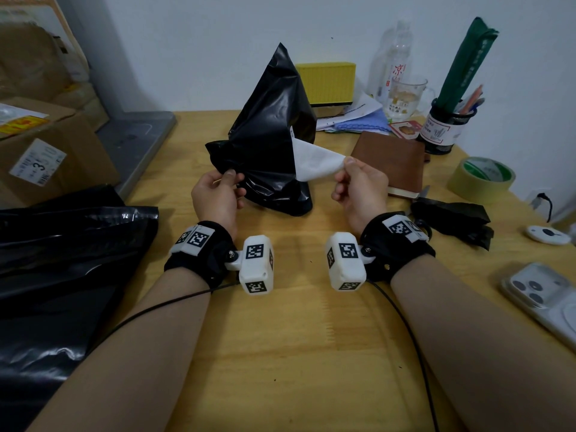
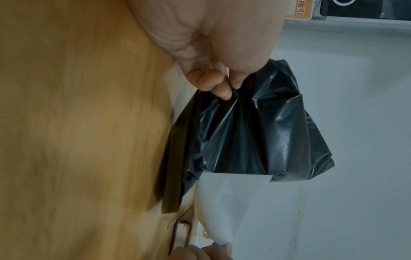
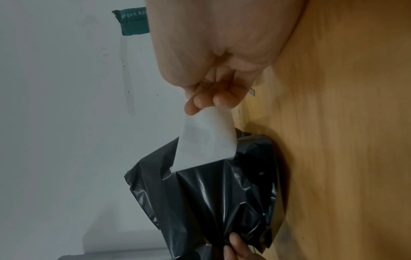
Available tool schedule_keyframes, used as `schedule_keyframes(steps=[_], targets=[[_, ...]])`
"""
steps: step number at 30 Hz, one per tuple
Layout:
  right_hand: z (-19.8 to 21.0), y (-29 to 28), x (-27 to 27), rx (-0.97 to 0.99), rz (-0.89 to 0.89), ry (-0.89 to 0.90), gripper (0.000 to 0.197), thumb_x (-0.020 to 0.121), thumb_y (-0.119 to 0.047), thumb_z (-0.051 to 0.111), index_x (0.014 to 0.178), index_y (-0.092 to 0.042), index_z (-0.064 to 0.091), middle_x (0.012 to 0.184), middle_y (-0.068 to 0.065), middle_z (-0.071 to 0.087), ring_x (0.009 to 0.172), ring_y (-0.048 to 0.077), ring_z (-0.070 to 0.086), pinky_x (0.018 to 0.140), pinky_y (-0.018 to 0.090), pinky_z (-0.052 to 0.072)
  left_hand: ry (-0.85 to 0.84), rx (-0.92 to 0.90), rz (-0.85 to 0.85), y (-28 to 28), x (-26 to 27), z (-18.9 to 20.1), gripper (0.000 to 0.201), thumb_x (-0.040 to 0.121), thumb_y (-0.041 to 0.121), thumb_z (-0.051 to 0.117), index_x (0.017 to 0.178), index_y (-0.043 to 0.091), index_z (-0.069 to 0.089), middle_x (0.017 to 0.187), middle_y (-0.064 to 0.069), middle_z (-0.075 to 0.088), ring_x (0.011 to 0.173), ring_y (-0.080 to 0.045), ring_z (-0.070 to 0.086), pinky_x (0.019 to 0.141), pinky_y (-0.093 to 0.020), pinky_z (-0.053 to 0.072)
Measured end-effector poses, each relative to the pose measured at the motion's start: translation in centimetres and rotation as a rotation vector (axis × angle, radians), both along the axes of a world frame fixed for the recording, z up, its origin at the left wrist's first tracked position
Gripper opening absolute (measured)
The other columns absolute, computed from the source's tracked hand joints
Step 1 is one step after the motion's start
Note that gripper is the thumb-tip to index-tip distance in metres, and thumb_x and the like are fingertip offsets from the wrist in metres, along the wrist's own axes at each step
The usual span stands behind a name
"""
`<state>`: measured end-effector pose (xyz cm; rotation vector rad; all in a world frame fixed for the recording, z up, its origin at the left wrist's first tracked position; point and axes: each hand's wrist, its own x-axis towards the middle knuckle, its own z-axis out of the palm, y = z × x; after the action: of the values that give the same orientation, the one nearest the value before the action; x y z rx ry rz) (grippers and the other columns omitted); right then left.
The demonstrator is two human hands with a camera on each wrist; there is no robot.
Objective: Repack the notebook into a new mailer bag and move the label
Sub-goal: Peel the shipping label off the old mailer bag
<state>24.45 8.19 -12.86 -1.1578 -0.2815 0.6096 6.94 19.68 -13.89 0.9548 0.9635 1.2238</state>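
Observation:
A crumpled black mailer bag stands raised over the middle of the wooden desk. My left hand pinches the bag's lower left edge between thumb and fingers. My right hand pinches the free corner of the white label, which is half peeled off the bag and stretched taut. The label's far edge still sticks to the plastic. A brown notebook lies flat on the desk right of the bag, bare.
A large sheet of black plastic covers the desk's left side. A torn black scrap, tape roll, phone, pen holder, glass mug and yellow box crowd the right and back. Cardboard boxes stand left.

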Motion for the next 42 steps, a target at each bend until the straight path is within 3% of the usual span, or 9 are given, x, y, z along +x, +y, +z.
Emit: schedule_keyframes(steps=[4, 10, 16, 21, 30, 40, 42], targets=[[-0.09, -0.06, -0.07, 0.010, -0.006, -0.027, 0.020, 0.106, -0.017, 0.050, 0.115, -0.005, 0.063, 0.056, -0.001, 0.061, 0.040, 0.012, 0.046, 0.041, 0.023, 0.041, -0.006, 0.002, 0.003, 0.07, 0.03, 0.00, 0.012, 0.096, 0.011, 0.060, 0.085, 0.016, 0.059, 0.082, -0.004, 0.071, 0.054, -0.011, 0.056, 0.042, -0.022, 0.039], [0.29, -0.33, -0.31, 0.004, -0.009, -0.055, 0.019, 0.107, -0.020, 0.045, 0.103, -0.012, 0.062, 0.059, -0.001, 0.062, 0.041, 0.012, 0.047, 0.040, 0.022, 0.039, -0.005, 0.011, 0.011, -0.02, -0.01, 0.06, 0.010, 0.096, 0.011, 0.061, 0.086, 0.015, 0.060, 0.082, -0.004, 0.072, 0.053, -0.009, 0.055, 0.042, -0.021, 0.039], [0.16, -0.18, -0.10, 0.002, -0.035, -0.059, 0.025, 0.107, -0.020, 0.044, 0.118, -0.004, 0.060, 0.059, -0.001, 0.064, 0.041, 0.013, 0.047, 0.039, 0.024, 0.040, 0.003, 0.011, 0.017, 0.05, -0.09, 0.06, 0.010, 0.095, 0.012, 0.061, 0.086, 0.015, 0.061, 0.082, -0.003, 0.072, 0.054, -0.010, 0.056, 0.043, -0.022, 0.040], [0.44, -0.28, -0.16, 0.006, -0.045, -0.062, 0.019, 0.108, -0.019, 0.042, 0.110, -0.010, 0.058, 0.061, 0.000, 0.066, 0.040, 0.013, 0.046, 0.039, 0.023, 0.041, -0.005, 0.008, 0.021, 0.12, 0.02, -0.04, 0.011, 0.095, 0.011, 0.061, 0.085, 0.015, 0.060, 0.083, -0.004, 0.072, 0.054, -0.011, 0.056, 0.042, -0.022, 0.040], [0.44, -0.27, -0.07, 0.011, -0.102, -0.088, 0.023, 0.109, -0.020, 0.039, 0.113, -0.005, 0.057, 0.062, -0.001, 0.068, 0.039, 0.014, 0.045, 0.037, 0.023, 0.041, -0.011, 0.011, 0.029, 0.18, -0.09, -0.07, 0.009, 0.095, 0.011, 0.061, 0.087, 0.015, 0.061, 0.083, -0.003, 0.072, 0.055, -0.010, 0.057, 0.044, -0.022, 0.040], [0.56, -0.37, 0.04, 0.031, -0.136, -0.062, 0.021, 0.109, -0.021, 0.038, 0.107, -0.011, 0.056, 0.063, 0.000, 0.068, 0.039, 0.014, 0.044, 0.040, 0.023, 0.041, -0.040, -0.010, 0.036, 0.10, -0.19, 0.11, 0.016, 0.095, 0.009, 0.060, 0.081, 0.016, 0.056, 0.080, -0.004, 0.070, 0.054, -0.011, 0.055, 0.042, -0.022, 0.039], [0.49, -0.32, 0.08, 0.037, -0.144, -0.042, 0.021, 0.109, -0.021, 0.038, 0.113, -0.011, 0.056, 0.064, 0.001, 0.068, 0.040, 0.014, 0.044, 0.040, 0.024, 0.042, -0.042, -0.013, 0.036, 0.12, -0.22, 0.12, 0.015, 0.095, 0.010, 0.060, 0.082, 0.016, 0.057, 0.081, -0.004, 0.070, 0.054, -0.011, 0.056, 0.042, -0.022, 0.039]])
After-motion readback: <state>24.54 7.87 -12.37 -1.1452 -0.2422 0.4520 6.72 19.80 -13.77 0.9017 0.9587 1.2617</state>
